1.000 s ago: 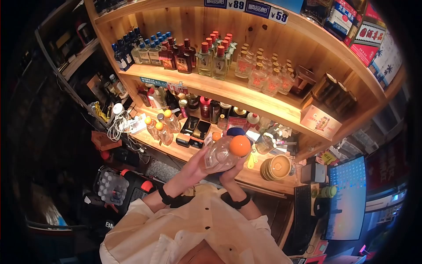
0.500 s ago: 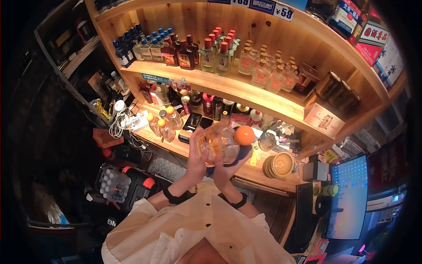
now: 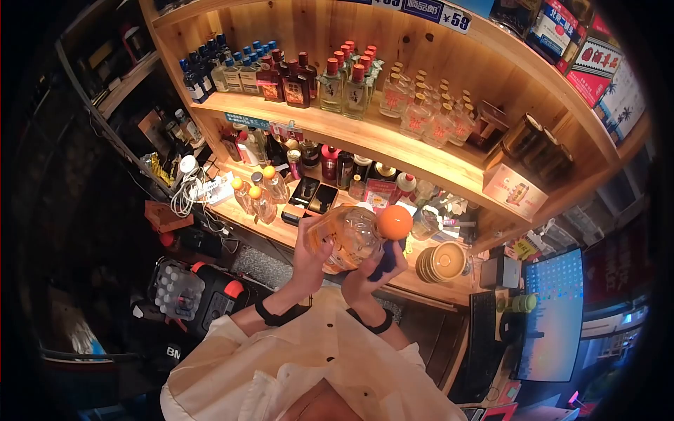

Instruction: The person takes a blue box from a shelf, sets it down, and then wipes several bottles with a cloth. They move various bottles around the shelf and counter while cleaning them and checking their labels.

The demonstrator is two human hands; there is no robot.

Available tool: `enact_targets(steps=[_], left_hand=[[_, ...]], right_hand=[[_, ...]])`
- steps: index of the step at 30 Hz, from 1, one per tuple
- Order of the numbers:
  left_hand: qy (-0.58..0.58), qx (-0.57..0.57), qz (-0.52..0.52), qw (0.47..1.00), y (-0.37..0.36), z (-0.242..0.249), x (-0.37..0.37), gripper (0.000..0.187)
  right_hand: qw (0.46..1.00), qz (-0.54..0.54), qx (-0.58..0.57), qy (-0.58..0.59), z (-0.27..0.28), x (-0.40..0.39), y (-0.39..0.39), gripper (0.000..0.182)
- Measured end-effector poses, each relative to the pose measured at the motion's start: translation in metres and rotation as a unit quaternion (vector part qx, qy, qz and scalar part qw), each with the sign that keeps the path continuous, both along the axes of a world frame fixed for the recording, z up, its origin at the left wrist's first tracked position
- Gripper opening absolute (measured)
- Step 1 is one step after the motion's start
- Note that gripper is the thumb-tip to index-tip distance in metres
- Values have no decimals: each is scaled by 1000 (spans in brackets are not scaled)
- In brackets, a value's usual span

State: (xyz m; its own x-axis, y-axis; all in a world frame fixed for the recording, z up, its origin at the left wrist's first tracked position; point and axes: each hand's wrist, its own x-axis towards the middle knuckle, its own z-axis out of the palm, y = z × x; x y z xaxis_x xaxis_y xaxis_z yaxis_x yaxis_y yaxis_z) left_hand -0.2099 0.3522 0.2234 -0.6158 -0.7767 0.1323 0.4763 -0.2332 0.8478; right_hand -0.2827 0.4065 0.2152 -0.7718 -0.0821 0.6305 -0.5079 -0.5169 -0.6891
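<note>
A clear plastic bottle (image 3: 347, 235) with an orange cap (image 3: 394, 222) lies tilted between both my hands, cap pointing to the right. My left hand (image 3: 309, 256) grips the bottle's base end from the left. My right hand (image 3: 368, 277) supports it from below, near the neck, and also has a dark blue cloth (image 3: 386, 259) in its fingers. Both hands hover above the wooden counter (image 3: 281, 235). A black band circles each wrist.
Three similar orange-capped bottles (image 3: 261, 196) stand on the counter at the left, beside black phones (image 3: 312, 196). Shelves above carry several liquor bottles (image 3: 337, 84). A stack of bowls (image 3: 442, 263) sits to the right, a monitor (image 3: 554, 316) beyond it. Cables (image 3: 186, 193) lie left.
The bottle has turned in my hands and risen slightly. My left hand shifted up along its base; the blue cloth now shows under the neck in my right hand.
</note>
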Motion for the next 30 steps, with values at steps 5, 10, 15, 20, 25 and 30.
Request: enact_targets(steps=[5,10,15,20,25,30], left_hand=[[0,-94,100,991,13,14,-9,77],[27,-2,22,999,5,7,4,64],[57,56,-133,988,-13,8,15,60],[-73,7,-229,971,-22,-6,23,73],[-57,54,-187,979,-14,-3,25,64],[-111,51,-121,985,-8,-16,27,60]], right_hand=[[990,-23,-16,-136,-14,13,-4,81],[981,85,-26,-172,2,-7,4,81],[970,165,17,-176,11,-29,13,59],[944,258,155,-136,18,-44,9,45],[944,242,193,-114,5,-38,2,41],[949,124,245,153,9,-33,0,44]])
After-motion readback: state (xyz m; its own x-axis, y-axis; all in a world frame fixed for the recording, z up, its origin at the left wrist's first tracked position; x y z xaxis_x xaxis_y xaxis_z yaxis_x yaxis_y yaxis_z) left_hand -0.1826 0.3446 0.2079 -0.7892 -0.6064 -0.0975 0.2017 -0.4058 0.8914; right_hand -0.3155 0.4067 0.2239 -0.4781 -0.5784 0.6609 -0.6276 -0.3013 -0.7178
